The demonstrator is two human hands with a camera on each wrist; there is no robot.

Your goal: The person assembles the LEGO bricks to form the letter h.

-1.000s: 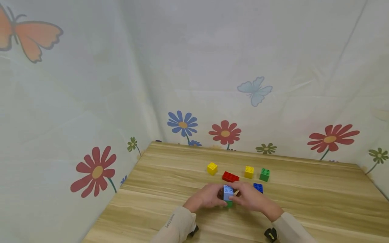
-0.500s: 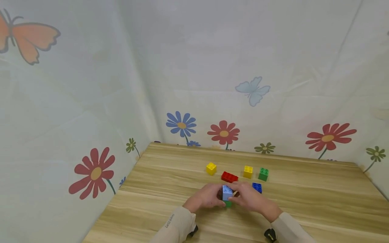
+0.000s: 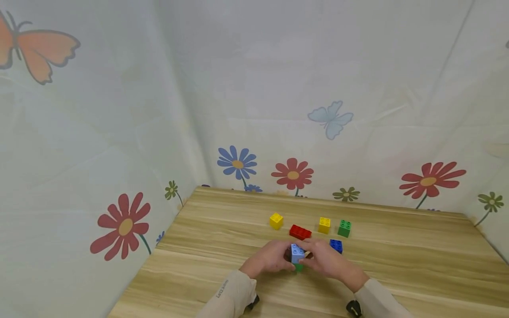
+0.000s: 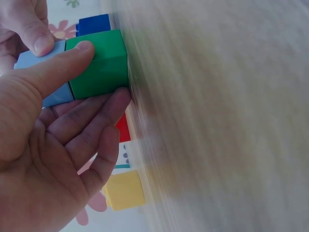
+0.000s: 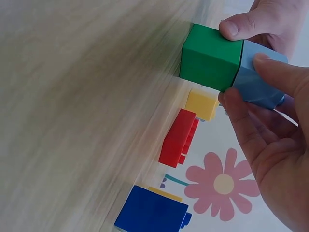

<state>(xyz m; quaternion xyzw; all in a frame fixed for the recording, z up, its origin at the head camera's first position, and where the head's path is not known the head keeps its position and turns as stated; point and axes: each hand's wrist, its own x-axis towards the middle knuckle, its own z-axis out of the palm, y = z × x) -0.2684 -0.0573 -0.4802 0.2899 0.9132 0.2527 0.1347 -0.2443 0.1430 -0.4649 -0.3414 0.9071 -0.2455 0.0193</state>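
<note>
A light blue toy brick [image 3: 297,253] sits on top of a green toy brick [image 4: 99,63], the two stacked with only a thin seam between them. The green one stands on the wooden table. My left hand [image 3: 272,257] grips the green brick, thumb on its near face and fingers at its far side. With thumb and fingers my right hand [image 3: 327,258] pinches the light blue brick [image 5: 260,75] from the right. In the head view the fingers hide the sides of the stack.
Behind the hands lie a red brick [image 3: 300,232], a yellow brick [image 3: 276,221], another yellow brick [image 3: 324,225], a second green brick [image 3: 344,228] and a dark blue brick [image 3: 336,246]. A flower-printed cloth [image 3: 262,88] hangs along the back edge of the wooden table [image 3: 222,221].
Both hands stay on the stack, nearly still. The head view has shifted slightly; the light blue brick looks a touch lower against the green one. The loose bricks have not moved.
</note>
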